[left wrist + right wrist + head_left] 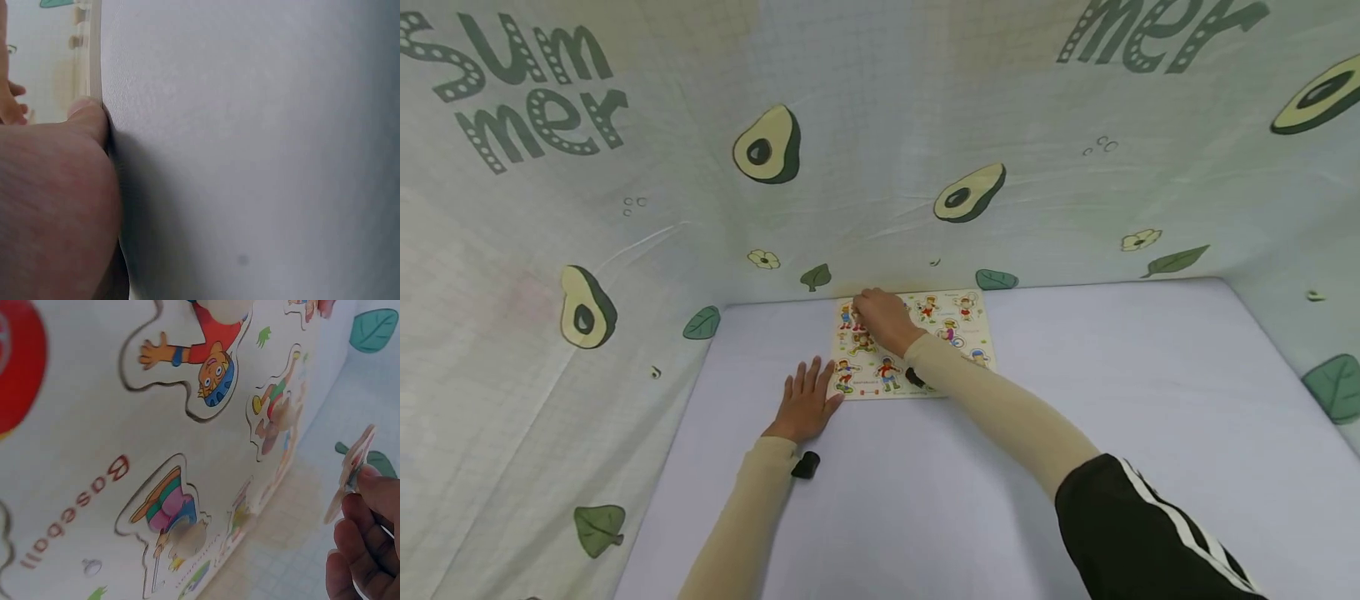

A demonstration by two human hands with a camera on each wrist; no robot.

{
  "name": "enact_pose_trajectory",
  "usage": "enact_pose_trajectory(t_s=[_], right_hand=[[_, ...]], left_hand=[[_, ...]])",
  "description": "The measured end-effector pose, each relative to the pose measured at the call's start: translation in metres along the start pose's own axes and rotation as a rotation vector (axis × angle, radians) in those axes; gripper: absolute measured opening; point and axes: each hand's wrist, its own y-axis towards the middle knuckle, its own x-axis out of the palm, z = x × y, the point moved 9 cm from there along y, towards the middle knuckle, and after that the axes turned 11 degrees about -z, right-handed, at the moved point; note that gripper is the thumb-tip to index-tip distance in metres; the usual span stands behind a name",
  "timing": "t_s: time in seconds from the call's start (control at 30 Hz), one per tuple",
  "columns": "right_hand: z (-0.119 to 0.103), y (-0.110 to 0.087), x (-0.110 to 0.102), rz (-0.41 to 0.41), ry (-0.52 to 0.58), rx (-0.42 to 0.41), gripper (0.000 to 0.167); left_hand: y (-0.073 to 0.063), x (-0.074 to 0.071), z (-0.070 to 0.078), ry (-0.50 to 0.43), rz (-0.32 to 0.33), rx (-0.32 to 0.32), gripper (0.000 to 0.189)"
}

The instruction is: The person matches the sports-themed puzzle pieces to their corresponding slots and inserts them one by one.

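Note:
A cream wooden puzzle board (868, 375) with cartoon sports figures lies against the back of the table. Over its upper left part is my right hand (883, 321), which pinches a flat wooden puzzle piece (351, 472) between thumb and fingers in the right wrist view. That piece is seen nearly edge-on, so its picture is hard to make out. Spread at the board's lower left corner, my left hand (803, 404) touches the edge with its thumb (87, 115). Other figure pieces, such as one in a red shirt (215, 350), sit in their cut-outs.
The pale table (1075, 375) surrounds the board on the left, right and front. Behind it rises a white cloth (865, 167) printed with avocados and leaves. Small round knobs (187, 536) stick up from pieces on the board.

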Motion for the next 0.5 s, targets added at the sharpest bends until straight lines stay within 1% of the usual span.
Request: enact_pose_trajectory(t_s=[0.17, 0.3, 0.4, 0.5], right_hand=[[0.002, 0.017, 0.013, -0.067, 0.002, 0.029, 0.015], [0.006, 0.027, 0.022, -0.125, 0.018, 0.078, 0.015], [0.009, 0.033, 0.027, -0.144, 0.030, 0.103, 0.014], [0.011, 0.038, 0.031, -0.156, 0.041, 0.116, 0.014]], left_hand=[[-0.005, -0.003, 0.003, -0.011, 0.017, 0.011, 0.069], [-0.005, -0.005, 0.005, 0.009, 0.013, -0.004, 0.069], [-0.005, -0.005, 0.006, 0.026, 0.011, -0.013, 0.069], [-0.007, -0.009, 0.008, 0.019, 0.021, -0.011, 0.068]])
